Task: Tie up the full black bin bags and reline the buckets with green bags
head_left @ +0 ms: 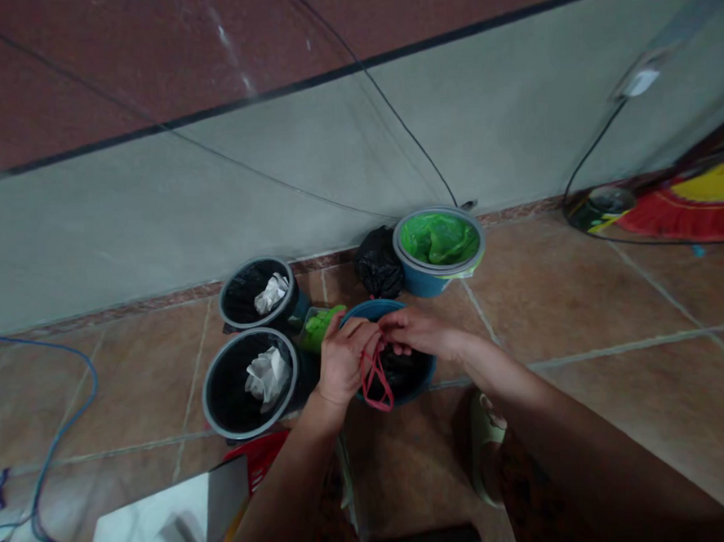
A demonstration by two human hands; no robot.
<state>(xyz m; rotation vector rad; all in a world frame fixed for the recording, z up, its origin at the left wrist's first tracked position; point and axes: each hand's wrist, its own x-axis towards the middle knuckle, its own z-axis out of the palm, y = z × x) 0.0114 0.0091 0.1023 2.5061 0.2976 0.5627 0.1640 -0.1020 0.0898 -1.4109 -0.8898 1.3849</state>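
Note:
My left hand (343,358) and my right hand (420,333) meet over a blue bin (373,309) on the tiled floor. Both are closed on the red drawstring (378,380) of a black bag (405,368) that sits inside this bin. The red loop hangs down between my hands over the bin's near rim. Just left of my left hand lies a crumpled green bag (317,327).
Two black-lined bins (224,300) (213,382) with white crumpled paper stand to the left. A blue bin with a green liner (439,242) and a tied black bag (379,263) stand by the wall. A blue cable (69,403) runs at left, a white box (163,528) lies near me.

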